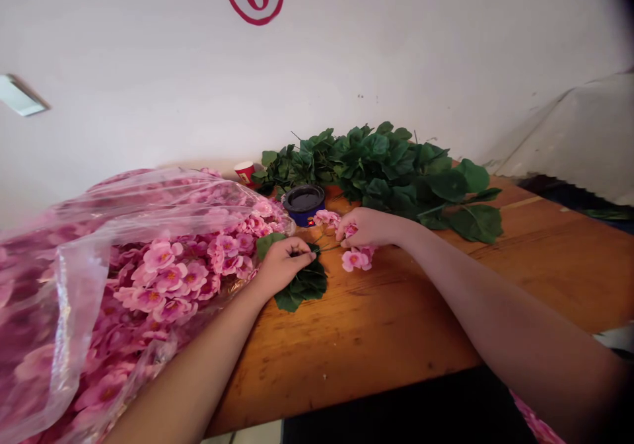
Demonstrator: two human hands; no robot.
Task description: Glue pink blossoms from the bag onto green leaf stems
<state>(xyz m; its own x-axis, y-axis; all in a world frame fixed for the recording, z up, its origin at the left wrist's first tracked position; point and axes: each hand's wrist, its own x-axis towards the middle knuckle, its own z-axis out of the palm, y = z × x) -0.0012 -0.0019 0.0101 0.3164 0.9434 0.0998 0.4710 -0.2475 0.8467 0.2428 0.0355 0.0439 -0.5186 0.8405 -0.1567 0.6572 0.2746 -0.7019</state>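
The left hand (282, 265) is curled shut over a bunch of green leaves (303, 284) and a thin green stem (327, 249). The fingers (303, 256) hide the spot where the hand grips, so I can't see just how the stem sits in them. The right hand (369, 227) is pinched almost shut on a small bunch of pink flowers (355, 259) at the other end of the stem. Some flowers poke out above and below the fingers, and the hand hides the rest.

The two hands are near each other, over a wooden table (396, 338). A big clear plastic bag (79, 252) full of pink flowers lies just beside the left hand, and it hangs past the table's left side. The plastic makes the flowers look blurry, and the bag is cut off at the left side of the picture.

Past the hands, a big pile of green leaves (381, 173) lies along the wall (396, 54). A small blue tub with a black lid (304, 205) and a red paper cup (244, 172) are partly hidden there. To the right of the right hand, the table goes on a long way before its edge.
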